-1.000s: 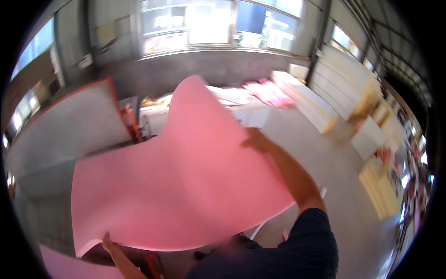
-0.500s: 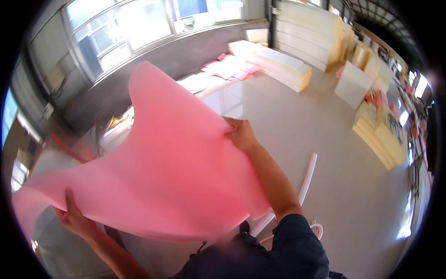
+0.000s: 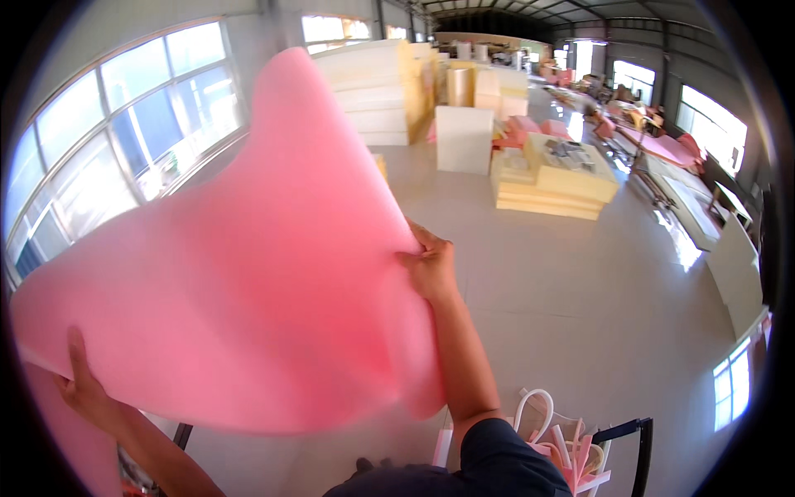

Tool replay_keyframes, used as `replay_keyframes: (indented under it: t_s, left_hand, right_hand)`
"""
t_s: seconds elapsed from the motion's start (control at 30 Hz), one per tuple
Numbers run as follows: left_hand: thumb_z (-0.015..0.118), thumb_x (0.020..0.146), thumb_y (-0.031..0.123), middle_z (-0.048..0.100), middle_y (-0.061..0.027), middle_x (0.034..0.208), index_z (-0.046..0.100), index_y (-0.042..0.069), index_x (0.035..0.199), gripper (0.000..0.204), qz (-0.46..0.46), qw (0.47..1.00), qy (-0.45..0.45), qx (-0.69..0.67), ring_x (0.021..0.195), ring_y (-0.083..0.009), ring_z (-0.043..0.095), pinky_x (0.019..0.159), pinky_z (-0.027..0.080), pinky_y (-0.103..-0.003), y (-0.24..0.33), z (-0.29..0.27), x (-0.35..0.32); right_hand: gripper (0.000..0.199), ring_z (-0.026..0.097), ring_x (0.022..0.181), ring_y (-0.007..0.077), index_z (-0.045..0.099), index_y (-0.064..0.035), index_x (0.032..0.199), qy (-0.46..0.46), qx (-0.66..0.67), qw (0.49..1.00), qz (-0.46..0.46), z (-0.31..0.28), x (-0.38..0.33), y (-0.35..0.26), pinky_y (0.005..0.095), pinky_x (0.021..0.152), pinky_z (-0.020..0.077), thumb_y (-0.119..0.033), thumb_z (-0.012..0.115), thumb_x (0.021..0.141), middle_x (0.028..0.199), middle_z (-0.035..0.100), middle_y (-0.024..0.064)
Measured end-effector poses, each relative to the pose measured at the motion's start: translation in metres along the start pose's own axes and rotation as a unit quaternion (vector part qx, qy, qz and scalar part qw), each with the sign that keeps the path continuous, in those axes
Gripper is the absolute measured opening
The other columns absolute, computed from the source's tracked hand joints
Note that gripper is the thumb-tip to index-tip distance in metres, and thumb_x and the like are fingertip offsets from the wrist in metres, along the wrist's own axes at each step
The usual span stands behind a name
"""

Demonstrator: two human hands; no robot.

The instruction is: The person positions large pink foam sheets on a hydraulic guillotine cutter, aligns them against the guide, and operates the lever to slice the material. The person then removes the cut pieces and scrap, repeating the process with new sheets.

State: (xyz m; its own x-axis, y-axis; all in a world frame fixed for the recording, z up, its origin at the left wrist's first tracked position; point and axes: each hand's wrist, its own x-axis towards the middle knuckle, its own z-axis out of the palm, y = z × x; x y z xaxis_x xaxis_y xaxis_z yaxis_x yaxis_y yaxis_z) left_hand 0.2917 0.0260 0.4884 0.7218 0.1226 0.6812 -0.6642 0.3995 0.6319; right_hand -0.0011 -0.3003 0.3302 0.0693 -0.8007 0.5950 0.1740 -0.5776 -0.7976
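A large, floppy pink foam sheet (image 3: 273,248) spreads across the left half of the view, one end rising to a rounded peak and the other drooping at the far left. My right hand (image 3: 432,263) grips its right edge, thumb on the near face and fingers behind. At the lower left, my left hand (image 3: 87,393) pinches the bottom edge, thumb laid over the face. The fingers behind the sheet are partly hidden. Between my hands the foam sags and curves.
Pink and white foam offcuts (image 3: 571,460) lie at the lower right beside a black metal frame (image 3: 644,451). Stacked yellow foam blocks (image 3: 555,178) and an upright white panel (image 3: 464,141) stand ahead. Long work tables (image 3: 683,195) line the right side; windows (image 3: 132,108) are at the left.
My view has swung to the right and up, showing more of the hall. The foam sheet has come along, still held in both hands. Offcuts and a black frame now show at lower right.
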Motion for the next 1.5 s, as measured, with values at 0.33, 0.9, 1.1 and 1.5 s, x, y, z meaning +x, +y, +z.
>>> replay_keyframes:
  t_s: [0.33,0.9,1.1,1.5]
  left_hand:
    - [0.068,0.091,0.005,0.064,-0.015,0.117,0.053,-0.003,0.133,0.045,-0.097,0.963,-0.119,-0.219,0.101,-0.0241,0.066,0.085,0.054,-0.032,-0.245,0.181,0.083]
    - [0.068,0.086,0.046,0.066,-0.0155,0.121,0.058,0.006,0.126,0.057,-0.247,0.627,-0.593,0.441,0.112,-0.0363,0.061,0.094,0.049,-0.048,-0.684,0.009,-0.221]
    - [0.065,0.088,0.039,0.063,-0.0194,0.123,0.066,0.005,0.12,0.047,-0.664,0.266,-0.386,0.583,0.111,-0.0366,0.061,0.093,0.049,-0.05,-0.422,-0.293,-0.378]
    - [0.057,0.089,0.032,0.072,-0.0148,0.103,0.076,0.009,0.102,0.032,-0.666,0.383,-0.069,0.636,0.096,-0.0344,0.069,0.078,0.057,-0.047,-0.233,-0.319,-0.664]
  right_hand:
    - [0.059,0.064,0.098,0.0135,0.063,0.002,0.129,0.208,-0.113,0.971,-0.036,-0.014,0.119,0.048,0.0279,0.089,0.0507,0.013,0.061,0.071,0.11,0.071,0.0078]
    - [0.069,0.06,0.11,0.0345,0.052,0.0038,0.135,0.068,-0.329,0.928,0.159,-0.103,0.329,0.543,0.0428,0.093,0.053,0.011,0.069,0.069,0.13,0.058,0.0218]
    - [0.052,0.063,0.101,0.0359,0.056,-0.0008,0.129,-0.348,-0.502,0.749,0.255,0.08,0.124,0.687,0.0466,0.082,0.0544,-0.014,0.066,0.079,0.12,0.062,0.0207]
    - [0.021,0.069,0.09,0.0277,0.073,-0.0104,0.095,-0.872,-0.03,0.404,-0.274,0.498,-0.317,0.389,0.0432,0.077,0.0547,-0.028,0.067,0.085,0.093,0.074,0.0083]
